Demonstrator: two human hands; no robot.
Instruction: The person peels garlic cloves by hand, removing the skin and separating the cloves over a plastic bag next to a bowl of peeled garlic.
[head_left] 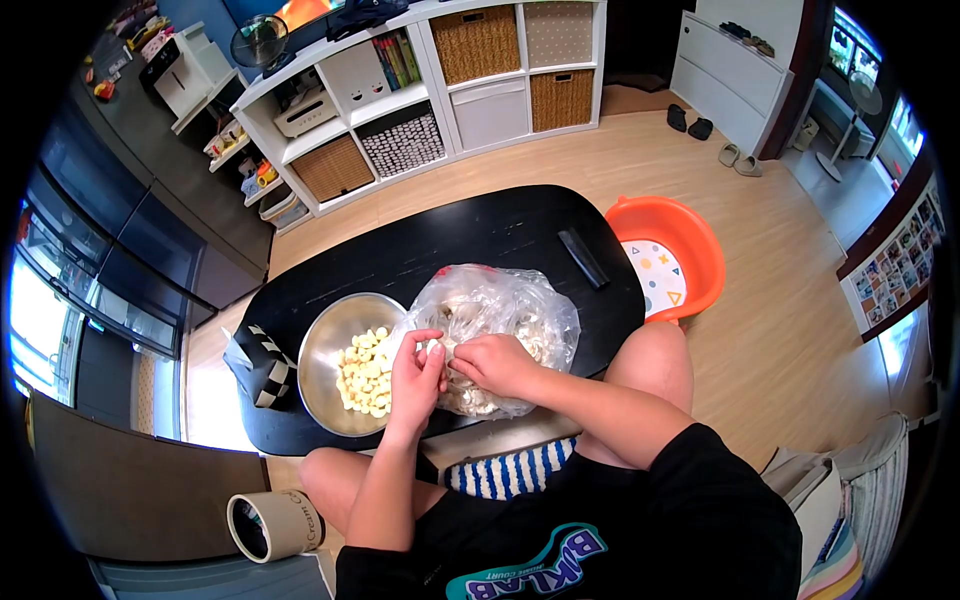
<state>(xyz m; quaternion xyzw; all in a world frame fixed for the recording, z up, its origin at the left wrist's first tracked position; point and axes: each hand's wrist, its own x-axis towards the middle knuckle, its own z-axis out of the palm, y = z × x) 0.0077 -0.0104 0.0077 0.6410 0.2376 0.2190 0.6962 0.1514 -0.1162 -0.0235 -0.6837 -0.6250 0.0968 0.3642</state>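
My left hand point(412, 378) is closed around a small whitish garlic clove point(434, 346), between the bowl and the bag. Meeting it from the right, my right hand point(494, 364) has its fingertips pinched at the same clove; the exact grip is partly hidden. A clear plastic bag point(548, 318), full of whitish garlic and papery skins, lies open under and behind my hands. Left of them stands a round steel bowl point(322, 345) with many pale yellow peeled cloves point(366, 372) heaped toward its right side.
Both vessels rest on a low black table point(430, 235). A dark bar-shaped object point(583, 258) lies at its right, a checkered packet point(266, 368) at its left edge. An orange tub point(690, 245) stands on the floor to the right, a cream canister point(275, 525) at lower left.
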